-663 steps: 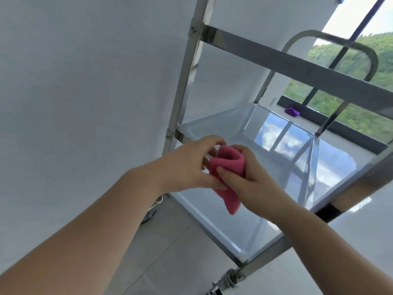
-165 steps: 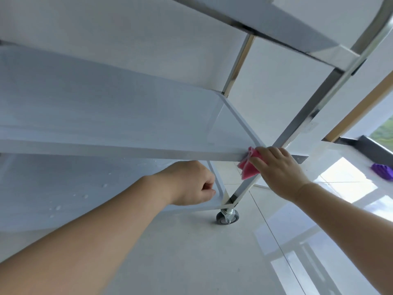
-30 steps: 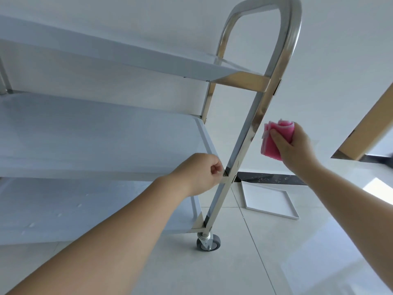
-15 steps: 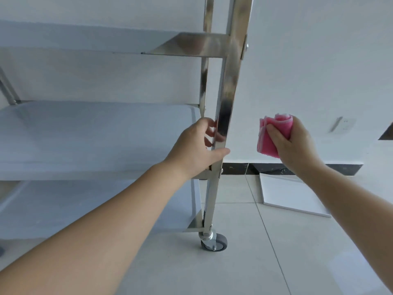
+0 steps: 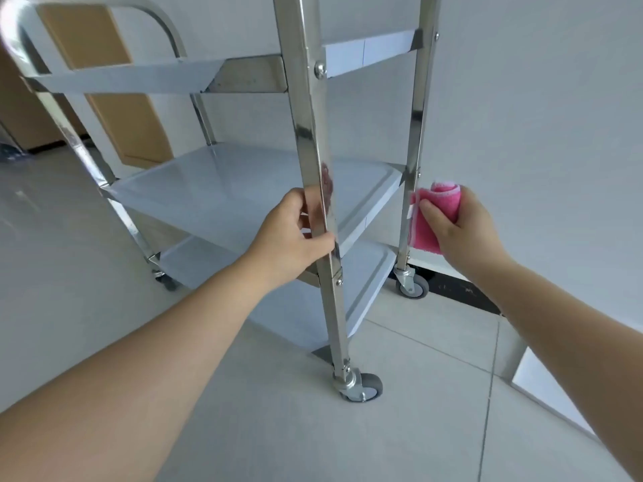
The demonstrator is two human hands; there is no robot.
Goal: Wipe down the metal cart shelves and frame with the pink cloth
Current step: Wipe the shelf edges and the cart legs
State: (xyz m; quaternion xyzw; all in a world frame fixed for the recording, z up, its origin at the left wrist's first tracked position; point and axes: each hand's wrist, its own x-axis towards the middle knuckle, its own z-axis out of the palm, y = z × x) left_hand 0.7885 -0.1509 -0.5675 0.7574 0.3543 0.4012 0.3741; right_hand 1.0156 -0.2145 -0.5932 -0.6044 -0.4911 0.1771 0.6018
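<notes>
A view down my two bare arms to a steel cart with three shelves, standing on wheels on a pale tiled floor by a white wall.

Half a second ago my right hand held the cloth up in the air, apart from the frame. Now the end of the cart faces me more squarely, and the cloth meets a second upright. I judge that the work has moved on to the frame, starting with this far post.

My left hand is closed round the near post beside the middle shelf. The thumb lies across the front and the fingers wrap behind, steadying the cart.

My right hand is curled round the folded pink cloth, thumb on its face, fingers behind. The cloth's left edge touches the far post just below the corner of the middle shelf.

Below the cloth, the post runs down to a wheel. Above it, the post climbs past the top shelf and out of view. I judge both stretches are yet to be wiped.
</notes>
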